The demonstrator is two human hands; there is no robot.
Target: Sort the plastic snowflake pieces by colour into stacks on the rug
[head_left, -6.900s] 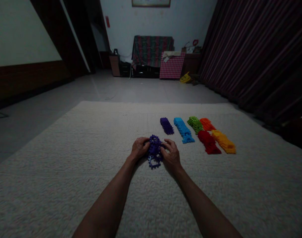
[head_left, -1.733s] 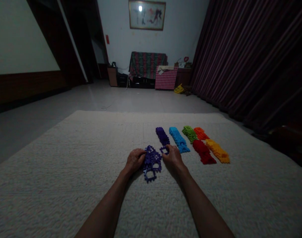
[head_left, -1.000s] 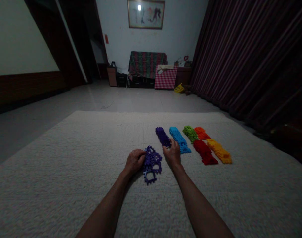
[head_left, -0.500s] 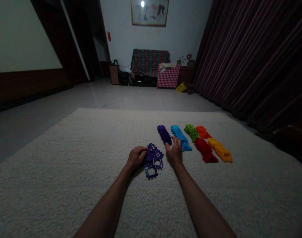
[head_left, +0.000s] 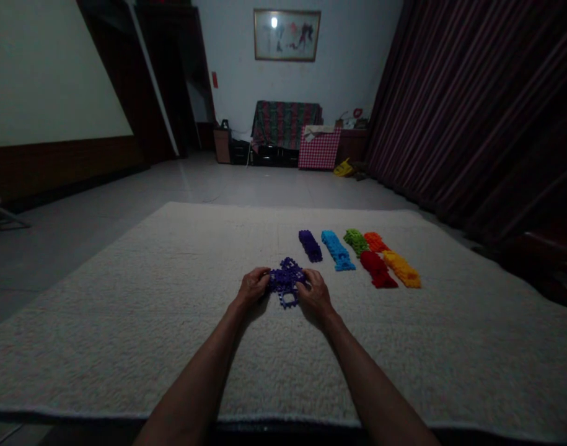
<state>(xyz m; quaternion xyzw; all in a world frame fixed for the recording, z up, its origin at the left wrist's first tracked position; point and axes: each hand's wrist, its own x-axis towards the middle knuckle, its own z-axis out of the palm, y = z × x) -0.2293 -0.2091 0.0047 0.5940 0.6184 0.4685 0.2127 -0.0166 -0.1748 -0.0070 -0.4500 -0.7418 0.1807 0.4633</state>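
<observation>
A loose pile of purple plastic building pieces [head_left: 287, 277], notched along their edges and some with open square centres, lies on the pale quilted mat [head_left: 171, 365]. My left hand [head_left: 255, 284] is closed on the pile's left edge. On the right side, my right hand [head_left: 316, 290] has its thumb and fingers curled round more of the purple pieces. Just beyond my right hand is a stacked row of purple pieces [head_left: 310, 246], with a light blue row [head_left: 338, 251] beside it.
Farther right lie rows of green [head_left: 356, 242], orange [head_left: 375, 242], red [head_left: 378, 269] and yellow pieces [head_left: 402, 269]. Past the mat's far edge is a tiled floor [head_left: 246, 186]. A dark striped curtain [head_left: 432, 105] hangs along the right, and a low cabinet [head_left: 276, 156] stands by the back wall.
My right hand has moved left and inward from beside the blue row onto the purple pile, and its fingers have closed there. The camera view has also shifted, showing the mat's near edge.
</observation>
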